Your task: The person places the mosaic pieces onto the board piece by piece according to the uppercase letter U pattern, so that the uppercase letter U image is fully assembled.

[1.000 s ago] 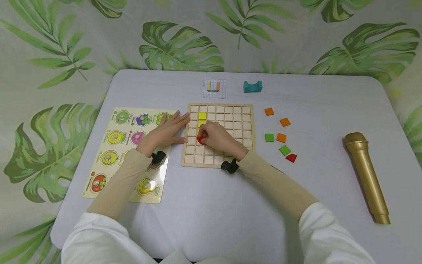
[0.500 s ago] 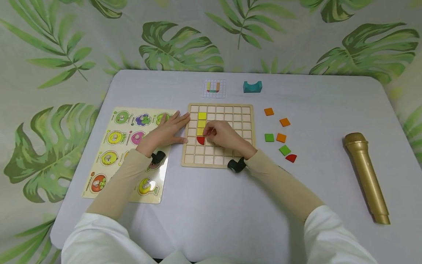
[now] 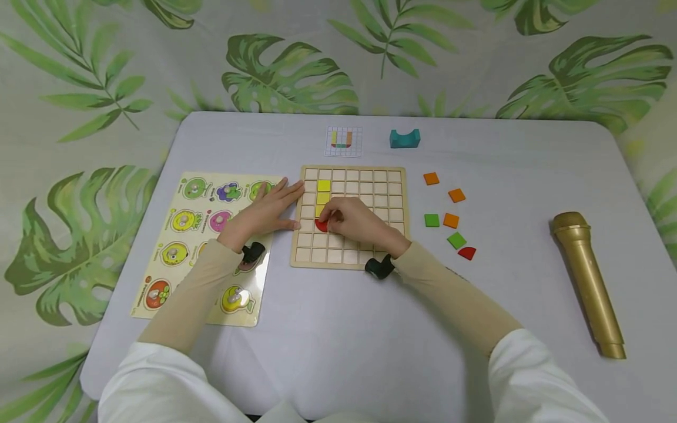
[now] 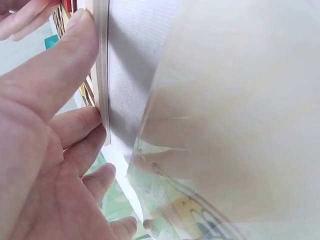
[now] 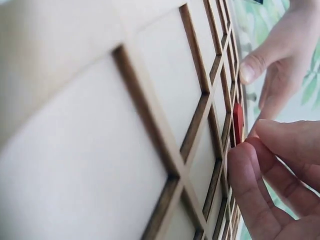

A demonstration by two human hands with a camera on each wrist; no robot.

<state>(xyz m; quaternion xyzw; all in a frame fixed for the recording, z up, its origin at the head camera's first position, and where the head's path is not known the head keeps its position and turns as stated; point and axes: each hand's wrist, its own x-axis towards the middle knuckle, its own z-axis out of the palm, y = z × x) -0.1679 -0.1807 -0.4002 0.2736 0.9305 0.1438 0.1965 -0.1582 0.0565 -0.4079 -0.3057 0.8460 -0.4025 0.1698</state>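
A wooden grid board [image 3: 365, 267] lies at the middle of the table. My left hand [image 3: 268, 208] steadies its left edge, fingers spread and straight; in the left wrist view the thumb [image 4: 62, 62] and fingertips touch the board's side. On the board, a column of yellow square tiles [image 3: 324, 185] sits in the second column. Below them lies a red quarter-circle tile [image 3: 320, 225], partly hidden by my right hand [image 3: 351, 222]. The thumb and curled fingers of that hand pinch at this tile. In the right wrist view, their tips are right beside the red tile [image 5: 238, 120].
Orange tiles [image 3: 431, 178], green tiles [image 3: 432, 220] and another red quarter-circle tile [image 3: 468, 253] lie right of the board. A pattern card [image 3: 344, 151] and a teal block [image 3: 405, 140] stand behind it. A fruit puzzle board [image 3: 211, 282] lies left, a gold microphone [image 3: 589, 288] far right.
My right hand drew back slightly rightward from the red tile, exposing it, then came back left onto it. The left hand stays at the board's edge.
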